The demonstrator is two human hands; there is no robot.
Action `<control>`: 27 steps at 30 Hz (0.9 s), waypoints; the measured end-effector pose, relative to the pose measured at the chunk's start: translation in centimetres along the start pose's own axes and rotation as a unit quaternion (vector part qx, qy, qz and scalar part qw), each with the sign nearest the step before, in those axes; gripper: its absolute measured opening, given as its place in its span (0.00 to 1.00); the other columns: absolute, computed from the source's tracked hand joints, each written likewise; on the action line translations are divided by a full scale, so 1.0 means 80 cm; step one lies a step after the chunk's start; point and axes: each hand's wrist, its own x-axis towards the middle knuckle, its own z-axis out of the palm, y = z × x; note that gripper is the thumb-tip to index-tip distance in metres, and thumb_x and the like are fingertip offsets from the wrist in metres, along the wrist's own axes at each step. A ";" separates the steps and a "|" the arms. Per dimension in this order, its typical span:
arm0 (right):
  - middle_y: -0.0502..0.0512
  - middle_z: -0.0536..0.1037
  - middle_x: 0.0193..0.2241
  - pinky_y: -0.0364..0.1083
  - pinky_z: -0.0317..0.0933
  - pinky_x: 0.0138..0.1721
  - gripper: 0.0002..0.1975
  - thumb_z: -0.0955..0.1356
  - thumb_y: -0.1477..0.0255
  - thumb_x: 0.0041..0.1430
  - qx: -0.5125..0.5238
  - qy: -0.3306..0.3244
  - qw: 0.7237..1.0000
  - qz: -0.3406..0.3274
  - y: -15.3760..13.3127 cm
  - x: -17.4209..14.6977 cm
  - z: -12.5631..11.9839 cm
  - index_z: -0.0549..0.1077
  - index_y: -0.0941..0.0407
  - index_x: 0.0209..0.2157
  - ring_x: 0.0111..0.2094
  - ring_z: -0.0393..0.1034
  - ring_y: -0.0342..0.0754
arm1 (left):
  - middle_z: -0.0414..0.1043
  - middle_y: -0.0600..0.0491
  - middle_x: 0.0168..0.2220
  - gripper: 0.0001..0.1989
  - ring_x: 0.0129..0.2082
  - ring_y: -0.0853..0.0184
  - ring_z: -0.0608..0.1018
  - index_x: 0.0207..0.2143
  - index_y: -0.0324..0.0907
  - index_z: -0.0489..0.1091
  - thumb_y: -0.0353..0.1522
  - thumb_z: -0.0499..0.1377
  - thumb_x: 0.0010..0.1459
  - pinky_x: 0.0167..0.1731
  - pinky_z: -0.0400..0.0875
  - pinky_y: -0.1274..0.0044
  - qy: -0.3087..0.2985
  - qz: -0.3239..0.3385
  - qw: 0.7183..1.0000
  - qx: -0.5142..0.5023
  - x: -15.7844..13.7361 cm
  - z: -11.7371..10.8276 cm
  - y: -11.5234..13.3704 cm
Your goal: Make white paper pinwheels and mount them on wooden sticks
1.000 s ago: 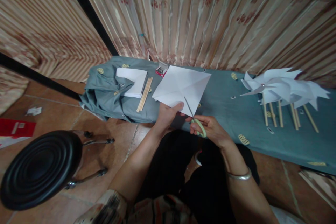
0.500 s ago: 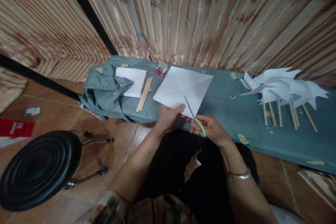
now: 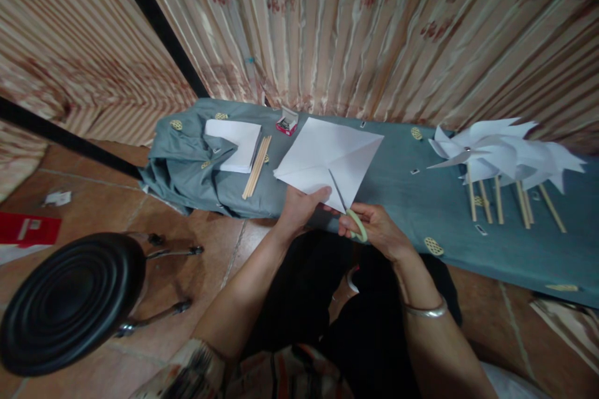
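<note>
A square sheet of white paper with diagonal creases is held over the cloth-covered bench. My left hand pinches its near edge, thumb on top. In my right hand are scissors with pale green handles, fingers closed round the loops. Their blade lies across the paper, running from the near corner towards the centre along a crease. Part of the scissors is hidden by the paper and my fingers.
On the grey-green cloth lie a stack of white paper, several wooden sticks and a small open red box. Finished paper pinwheels on sticks rest at the right. A black round stool stands at the left.
The sheet's right corner has shifted slightly to the right. Both hands keep nearly the same place and the same hold.
</note>
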 end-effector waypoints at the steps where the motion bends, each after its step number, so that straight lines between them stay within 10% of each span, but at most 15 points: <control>1: 0.50 0.73 0.19 0.41 0.58 0.23 0.21 0.77 0.54 0.38 0.001 0.001 1.000 0.000 0.000 0.000 0.000 0.73 0.58 0.23 0.21 0.64 0.40 | 0.69 0.56 0.19 0.11 0.15 0.71 0.69 0.27 0.40 0.68 0.33 0.66 0.41 0.17 0.65 0.77 -0.005 0.002 1.000 -0.001 -0.001 0.000 0.000; 27: 0.50 0.73 0.19 0.42 0.58 0.24 0.22 0.76 0.55 0.40 -0.011 0.013 1.000 -0.010 0.006 0.002 -0.004 0.79 0.59 0.31 0.21 0.64 0.41 | 0.70 0.55 0.21 0.12 0.17 0.71 0.70 0.26 0.40 0.68 0.34 0.67 0.39 0.17 0.65 0.78 0.014 -0.004 1.000 0.002 -0.002 0.005 -0.001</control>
